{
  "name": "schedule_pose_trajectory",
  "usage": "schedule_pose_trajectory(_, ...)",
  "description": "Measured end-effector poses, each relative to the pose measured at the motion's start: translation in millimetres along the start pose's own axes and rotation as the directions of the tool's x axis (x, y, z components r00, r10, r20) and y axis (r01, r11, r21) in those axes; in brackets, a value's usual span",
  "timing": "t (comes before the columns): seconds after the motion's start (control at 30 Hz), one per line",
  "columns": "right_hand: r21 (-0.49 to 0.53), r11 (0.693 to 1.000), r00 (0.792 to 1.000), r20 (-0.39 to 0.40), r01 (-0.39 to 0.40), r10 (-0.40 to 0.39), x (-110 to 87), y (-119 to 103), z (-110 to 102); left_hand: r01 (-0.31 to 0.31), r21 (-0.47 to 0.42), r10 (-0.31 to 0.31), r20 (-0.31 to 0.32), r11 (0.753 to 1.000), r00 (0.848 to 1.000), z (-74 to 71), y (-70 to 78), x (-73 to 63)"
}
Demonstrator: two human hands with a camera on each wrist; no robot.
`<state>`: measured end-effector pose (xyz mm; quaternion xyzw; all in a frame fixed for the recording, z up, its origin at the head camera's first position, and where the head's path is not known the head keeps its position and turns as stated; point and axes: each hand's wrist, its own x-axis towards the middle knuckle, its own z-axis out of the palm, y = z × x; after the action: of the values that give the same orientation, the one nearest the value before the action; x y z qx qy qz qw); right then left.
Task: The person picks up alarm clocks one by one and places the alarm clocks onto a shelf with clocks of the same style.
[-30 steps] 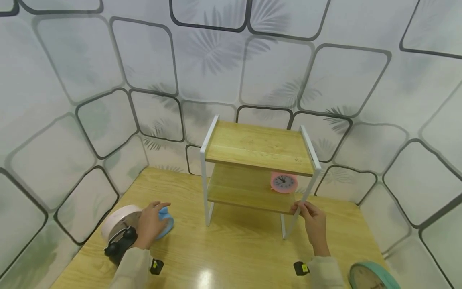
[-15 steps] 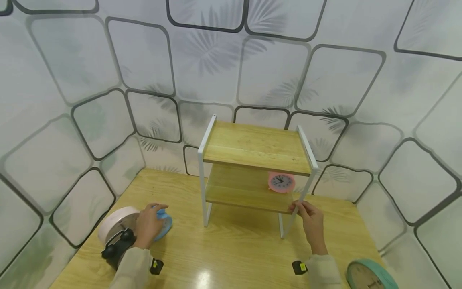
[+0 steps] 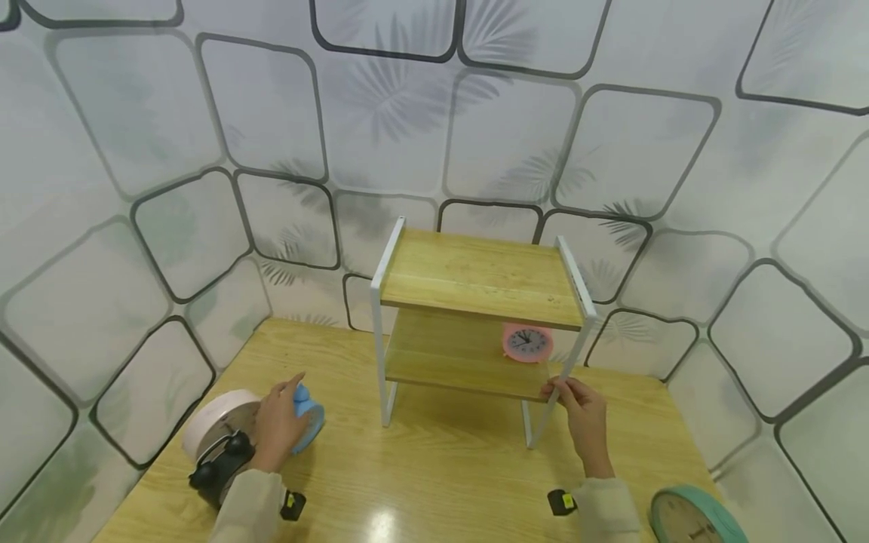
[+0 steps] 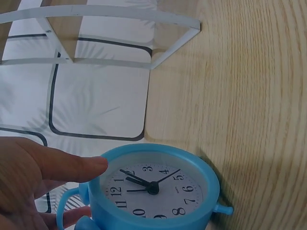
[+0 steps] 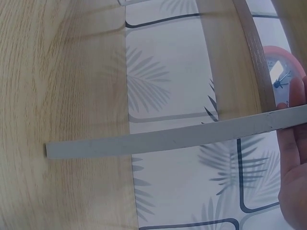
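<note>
On the left of the table a small blue alarm clock (image 4: 153,187) stands upright with its handle and bells turned toward my left hand (image 3: 277,422). The thumb lies straight across its rim in the left wrist view, and another finger shows behind the handle. In the head view the index finger points up, off the clock. At the right, my right hand (image 3: 585,422) pinches the white front post of a two-tier wooden shelf rack (image 3: 475,279), where the lower board meets it. A pink alarm clock (image 3: 527,344) stands on that lower board, near the right end.
Beside my left forearm are a large pale pink round clock (image 3: 197,430) and a black telephone-shaped clock (image 3: 220,464). A green round clock (image 3: 699,513) lies at the front right of the table (image 3: 434,475). Patterned cloth walls (image 3: 387,136) surround the table.
My left index finger has lifted from across the top of the blue alarm clock and now points upward. The right hand keeps its hold on the rack. The head view has shifted slightly.
</note>
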<state>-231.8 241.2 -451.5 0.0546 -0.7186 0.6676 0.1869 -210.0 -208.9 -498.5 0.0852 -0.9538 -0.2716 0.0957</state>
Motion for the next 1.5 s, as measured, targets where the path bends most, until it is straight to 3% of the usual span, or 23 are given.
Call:
schedule_pose_trajectory(0.33, -0.003, 1.000, 0.999, -0.022, -0.025, 0.025, 5.5, 18, -6, 0.024, -0.021, -0.024, 0.005, 0.999, 1.000, 0.8, 0.9, -0.1)
schedule_pose_trajectory(0.73, -0.003, 1.000, 1.000, -0.012, -0.003, 0.003, -0.2, -1, 2, 0.002, -0.038, -0.005, -0.062, 0.999, 0.998, 11.8, -0.4, -0.2)
schedule_pose_trajectory(1.03, -0.005, 1.000, 1.000, -0.021, -0.009, 0.009, -0.1, 0, 2, -0.008, -0.073, 0.004, -0.050, 0.997, 0.999, 14.9, -2.8, -6.4)
schedule_pose_trajectory(1.33, -0.012, 1.000, 1.000, -0.021, -0.008, 0.008, 0.1, 1, 2, 0.014, -0.089, -0.026, -0.128, 0.996, 0.991, 19.8, 1.5, -7.9)
schedule_pose_trajectory(1.5, 0.008, 1.000, 1.000, -0.022, -0.013, 0.013, 0.0, 2, 1, -0.018, -0.093, 0.000, -0.195, 0.995, 0.981, 23.6, 4.4, -9.2)
